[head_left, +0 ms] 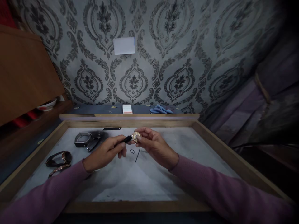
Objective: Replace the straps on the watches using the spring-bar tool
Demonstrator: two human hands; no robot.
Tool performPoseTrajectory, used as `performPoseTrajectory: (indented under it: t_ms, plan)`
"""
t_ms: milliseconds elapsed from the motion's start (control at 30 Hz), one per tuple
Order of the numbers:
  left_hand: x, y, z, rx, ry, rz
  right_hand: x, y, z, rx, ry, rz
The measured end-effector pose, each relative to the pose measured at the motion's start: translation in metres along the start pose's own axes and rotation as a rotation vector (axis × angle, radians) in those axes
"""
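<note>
Between the thumb and fingers of my right hand (157,146) is a round gold watch case (135,137), held up over the framed white board. My left hand (106,153) is closed on a narrow black piece (127,139), whose end meets or nearly meets the left edge of the case. Whether this piece is a strap or a tool handle, I cannot tell. Below the hands, a small dark ring (132,151) and a thin dark rod (137,155) lie on the white surface.
Left on the board lie a silver-banded watch (82,137), a dark-strapped watch (67,157) and a rose-gold band (59,170). A flat black strip (112,128) lies near the back. Raised wooden edges (144,207) surround the board. Behind it are a blue cloth (161,109) and small box (127,109).
</note>
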State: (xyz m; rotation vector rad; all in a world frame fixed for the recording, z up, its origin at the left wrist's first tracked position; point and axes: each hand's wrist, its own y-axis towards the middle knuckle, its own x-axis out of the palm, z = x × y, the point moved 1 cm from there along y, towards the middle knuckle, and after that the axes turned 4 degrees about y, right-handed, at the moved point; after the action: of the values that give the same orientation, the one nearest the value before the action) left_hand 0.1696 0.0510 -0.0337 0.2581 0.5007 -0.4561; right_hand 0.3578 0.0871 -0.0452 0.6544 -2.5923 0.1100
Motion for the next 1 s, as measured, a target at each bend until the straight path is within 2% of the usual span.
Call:
performPoseTrajectory:
  t_ms: [100,167,367,467,533,733,1000]
  plan:
    - [0.000,0.000,0.002,-0.019,-0.012,-0.020,-0.002,0.001,0.002,0.000,0.004,0.000]
    - [0.000,-0.002,0.004,0.013,0.059,-0.007,-0.003,0.001,0.002,-0.003,0.006,0.000]
    - [0.001,-0.009,0.003,0.224,0.542,0.135,-0.003,0.001,0.000,-0.014,0.005,-0.020]
    - [0.001,-0.010,0.000,0.301,0.682,0.184,-0.001,0.000,-0.001,-0.006,0.013,-0.074]
    - [0.000,-0.010,-0.001,0.287,0.664,0.155,0.000,0.000,-0.002,0.003,0.020,-0.117]
    - [0.000,-0.007,0.000,0.155,0.344,-0.023,-0.002,0.001,-0.003,0.038,0.104,-0.145]
    - [0.003,-0.003,0.006,0.055,0.245,-0.030,-0.003,0.001,-0.004,0.059,0.136,-0.109]
